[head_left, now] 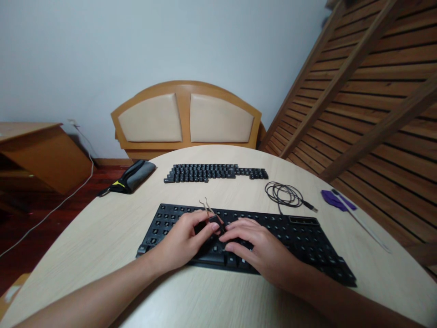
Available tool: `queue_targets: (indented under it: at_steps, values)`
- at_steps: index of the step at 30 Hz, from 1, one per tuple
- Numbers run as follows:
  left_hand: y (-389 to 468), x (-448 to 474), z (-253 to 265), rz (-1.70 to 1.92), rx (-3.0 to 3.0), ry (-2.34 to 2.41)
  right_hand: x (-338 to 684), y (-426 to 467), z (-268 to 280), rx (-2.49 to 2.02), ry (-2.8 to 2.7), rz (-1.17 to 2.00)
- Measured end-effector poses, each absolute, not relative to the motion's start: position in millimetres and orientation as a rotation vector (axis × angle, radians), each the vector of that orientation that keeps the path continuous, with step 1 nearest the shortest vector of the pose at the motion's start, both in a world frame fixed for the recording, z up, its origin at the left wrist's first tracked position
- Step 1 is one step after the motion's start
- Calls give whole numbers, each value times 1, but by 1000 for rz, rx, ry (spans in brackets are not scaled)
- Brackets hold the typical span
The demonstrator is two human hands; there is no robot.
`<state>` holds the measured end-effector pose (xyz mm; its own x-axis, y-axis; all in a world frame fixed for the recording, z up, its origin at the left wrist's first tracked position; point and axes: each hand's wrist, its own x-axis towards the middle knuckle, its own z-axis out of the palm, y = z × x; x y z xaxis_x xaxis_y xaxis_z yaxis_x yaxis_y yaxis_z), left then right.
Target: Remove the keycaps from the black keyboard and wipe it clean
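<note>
A black keyboard (290, 237) lies in front of me with most of its keycaps off, a few left along its near edge. Over its middle, my left hand (186, 237) pinches a wire keycap puller (214, 219) by its black handle, the two thin wire prongs pointing up and away. My right hand (257, 243) is beside it, palm down, thumb and fingers drawn together close to the puller's lower end. Whatever lies between those right fingertips is too small and hidden to make out.
Rows of loose black keycaps (205, 172) lie behind the keyboard. A coiled USB cable (285, 195) sits at right, then a purple cloth (336, 200) under a white-handled brush (362, 222). A dark grey pouch (131, 176) lies far left on the round table (119, 228).
</note>
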<state>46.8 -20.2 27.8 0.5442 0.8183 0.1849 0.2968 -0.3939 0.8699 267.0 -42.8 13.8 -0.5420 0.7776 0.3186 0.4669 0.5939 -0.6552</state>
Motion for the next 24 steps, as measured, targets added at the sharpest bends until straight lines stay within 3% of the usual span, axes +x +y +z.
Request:
queue_targets:
  at_steps: [14,24]
  values:
    - [-17,48,21,826,1843,937,263,-41,22,-985,-2353,537]
    - [-15,48,15,865,1929,976,260,-42,21,-1071,-2233,684]
